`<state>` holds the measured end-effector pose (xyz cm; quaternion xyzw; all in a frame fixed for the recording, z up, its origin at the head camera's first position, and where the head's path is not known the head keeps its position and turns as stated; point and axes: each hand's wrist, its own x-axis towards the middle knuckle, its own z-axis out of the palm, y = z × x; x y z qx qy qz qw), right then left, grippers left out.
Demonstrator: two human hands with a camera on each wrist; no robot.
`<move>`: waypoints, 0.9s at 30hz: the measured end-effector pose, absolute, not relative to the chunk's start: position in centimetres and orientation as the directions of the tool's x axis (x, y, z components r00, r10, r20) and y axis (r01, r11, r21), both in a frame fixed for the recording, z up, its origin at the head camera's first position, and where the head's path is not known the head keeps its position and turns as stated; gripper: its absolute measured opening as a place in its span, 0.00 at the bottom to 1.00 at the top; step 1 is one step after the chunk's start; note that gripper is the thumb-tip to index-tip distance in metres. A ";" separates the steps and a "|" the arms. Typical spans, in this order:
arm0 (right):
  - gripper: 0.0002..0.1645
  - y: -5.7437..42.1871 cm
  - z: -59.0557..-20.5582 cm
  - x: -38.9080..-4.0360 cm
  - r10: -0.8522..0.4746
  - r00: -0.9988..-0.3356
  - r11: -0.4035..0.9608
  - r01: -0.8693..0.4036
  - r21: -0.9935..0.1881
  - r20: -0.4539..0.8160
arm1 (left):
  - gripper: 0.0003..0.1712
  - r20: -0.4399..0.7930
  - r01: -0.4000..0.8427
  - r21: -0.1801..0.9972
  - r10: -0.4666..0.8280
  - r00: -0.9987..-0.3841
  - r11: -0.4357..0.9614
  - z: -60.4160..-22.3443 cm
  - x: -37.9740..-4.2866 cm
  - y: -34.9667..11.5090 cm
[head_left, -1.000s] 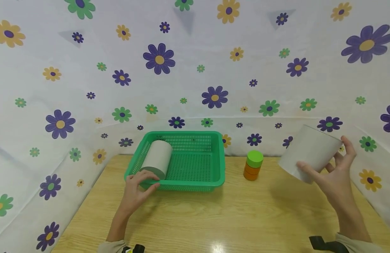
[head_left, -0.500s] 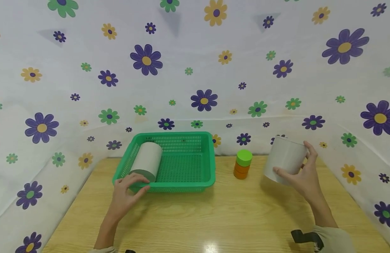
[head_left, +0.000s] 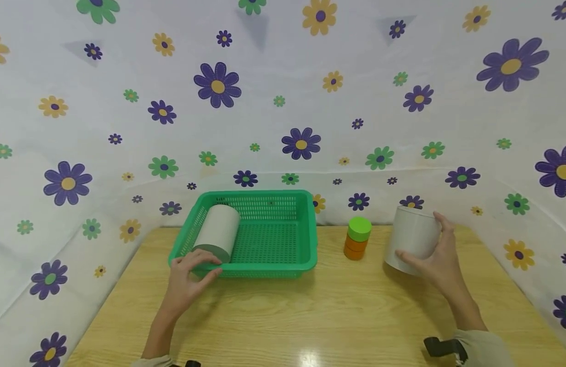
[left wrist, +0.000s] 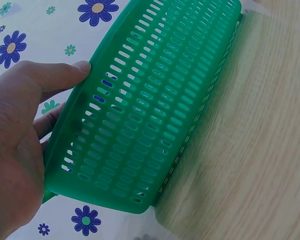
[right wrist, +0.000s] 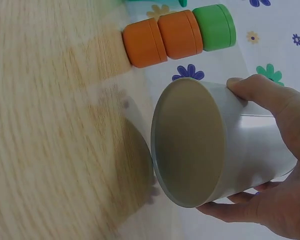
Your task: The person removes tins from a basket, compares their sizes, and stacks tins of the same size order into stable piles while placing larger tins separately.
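Hands [head_left: 184, 280] [head_left: 441, 262] grip basket [head_left: 274, 266] and cylinder [head_left: 413, 234] at wood-grain table [head_left: 287, 316] before flowered cloth [head_left: 260, 122].

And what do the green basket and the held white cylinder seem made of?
The green basket looks like moulded plastic, slightly glossy: its thin walls have regular slots. The white cylinder in the right hand could be plastic or coated card; its outside is smooth with a bright reflection, I cannot tell which.

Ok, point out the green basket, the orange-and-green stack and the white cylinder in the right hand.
Green basket [head_left: 269, 244]: head view, bare floor.
Orange-and-green stack [right wrist: 180, 34]: right wrist view, middle orange piece.
Held white cylinder [head_left: 412, 236]: head view, outer side wall.
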<state>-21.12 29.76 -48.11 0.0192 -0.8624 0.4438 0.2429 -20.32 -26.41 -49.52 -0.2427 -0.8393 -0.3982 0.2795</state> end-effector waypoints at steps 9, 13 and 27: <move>0.75 30.1 -47.8 -21.1 0.112 -0.878 0.685 -0.270 -0.676 0.465 | 0.15 0.659 0.628 0.527 0.191 -0.727 0.573 -49.2 -20.4 -26.3; 0.69 30.1 -47.7 -20.9 0.110 -0.877 0.700 -0.266 -0.663 0.467 | 0.14 0.661 0.628 0.527 0.189 -0.727 0.572 -49.2 -20.4 -26.3; 0.68 28.2 -49.0 -21.2 0.145 -0.837 0.698 -0.292 -0.654 0.528 | 0.14 0.661 0.629 0.532 0.186 -0.727 0.567 -49.3 -20.2 -26.3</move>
